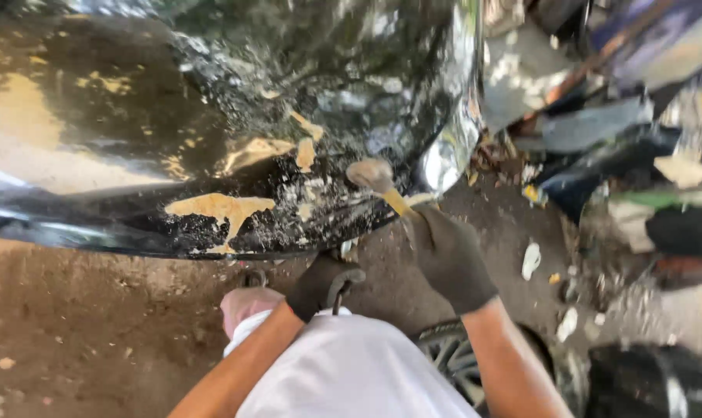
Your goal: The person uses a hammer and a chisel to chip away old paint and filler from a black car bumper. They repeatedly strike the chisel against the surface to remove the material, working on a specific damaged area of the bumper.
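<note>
A glossy black car body panel (pixel 211 116) fills the upper left, with patches of tan filler and chipped paint along its lower edge. My right hand (pixel 447 255), in a black glove, grips a hammer (pixel 375 179) by its yellowish handle; the blurred head is against the panel's lower right part. My left hand (pixel 324 282), also in a black glove, sits low beneath the panel's edge and holds a small dark metal tool (pixel 343 288). My white clothing covers the bottom centre.
Brown dirt ground (pixel 95 333) lies below the panel. A wheel with spokes (pixel 451 356) rests by my right arm. Scrap parts, dark panels and litter (pixel 622 155) crowd the right side. A pale pinkish object (pixel 246 303) sits near my left forearm.
</note>
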